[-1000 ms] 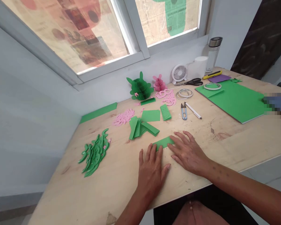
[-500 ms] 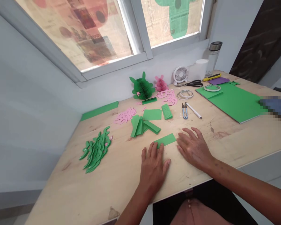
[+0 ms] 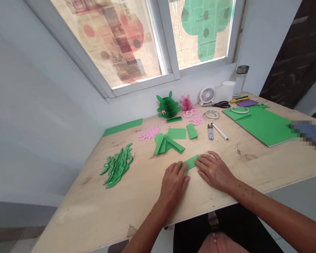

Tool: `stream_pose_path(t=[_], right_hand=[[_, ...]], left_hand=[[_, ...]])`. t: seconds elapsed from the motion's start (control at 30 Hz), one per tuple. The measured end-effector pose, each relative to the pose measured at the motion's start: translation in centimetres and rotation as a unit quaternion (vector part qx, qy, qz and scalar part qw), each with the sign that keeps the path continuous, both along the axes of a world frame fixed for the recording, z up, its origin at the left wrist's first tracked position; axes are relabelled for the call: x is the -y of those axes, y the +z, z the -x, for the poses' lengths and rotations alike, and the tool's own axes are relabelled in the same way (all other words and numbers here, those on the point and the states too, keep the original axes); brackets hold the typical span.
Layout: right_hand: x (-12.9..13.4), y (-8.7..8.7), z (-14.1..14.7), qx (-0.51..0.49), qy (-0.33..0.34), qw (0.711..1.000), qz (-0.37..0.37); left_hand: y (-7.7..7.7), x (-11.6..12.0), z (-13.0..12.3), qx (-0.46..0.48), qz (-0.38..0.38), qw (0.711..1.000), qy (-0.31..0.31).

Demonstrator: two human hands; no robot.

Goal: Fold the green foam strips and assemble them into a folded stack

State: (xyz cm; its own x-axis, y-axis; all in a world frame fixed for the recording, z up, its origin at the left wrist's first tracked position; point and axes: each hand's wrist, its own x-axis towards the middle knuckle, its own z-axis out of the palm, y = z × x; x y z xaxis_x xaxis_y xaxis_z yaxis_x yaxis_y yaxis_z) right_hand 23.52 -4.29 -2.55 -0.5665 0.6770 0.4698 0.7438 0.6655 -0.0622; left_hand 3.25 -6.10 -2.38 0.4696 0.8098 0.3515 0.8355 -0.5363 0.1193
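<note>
A small green paper strip [image 3: 191, 162] lies flat on the wooden table [image 3: 147, 196]. On its left end rest the fingertips of my left hand [image 3: 174, 182], the thumb spread out to the side. My right hand [image 3: 215, 172] lies over the strip's right end with its fingers stretched out. Just beyond are folded green papers [image 3: 162, 144], a flat green rectangle [image 3: 176, 133] and a small folded green piece [image 3: 192, 131]. Blue thread snips [image 3: 210, 132] and a white pen [image 3: 220, 131] lie further right.
Green cutouts [image 3: 118, 167] are piled at left, pink cutouts [image 3: 149, 133] behind. Green and pink paper figures [image 3: 168, 107], a fan [image 3: 207, 95], black scissors [image 3: 220, 104] and a glass bottle [image 3: 241, 81] stand or lie near the wall. Green sheets [image 3: 265, 126] lie at right.
My right hand has moved left onto the strip's right end, and less of the strip shows between my hands. The camera view has shifted, with more of the window visible.
</note>
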Motion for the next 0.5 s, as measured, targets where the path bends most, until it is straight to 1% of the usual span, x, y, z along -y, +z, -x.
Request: stream_pose_path(t=[0.13,0.3,0.4,0.5], right_hand=[[-0.3,-0.2,-0.3,-0.007,0.007,1.0,0.003],[-0.6,-0.5,-0.7,-0.017,0.002,0.999,0.039],[-0.7,-0.7,-0.7,-0.029,-0.005,0.998,0.056],[-0.8,-0.9,-0.8,-0.054,-0.012,0.996,0.067]], left_hand=[[0.1,-1.1,0.3,-0.056,-0.017,0.998,-0.017],[-0.2,-1.9,0.5,-0.127,-0.026,0.991,-0.04],[-0.5,-1.9,0.5,-0.128,-0.045,0.99,-0.032],[-0.9,-1.6,0.5,-0.098,-0.065,0.993,-0.02]])
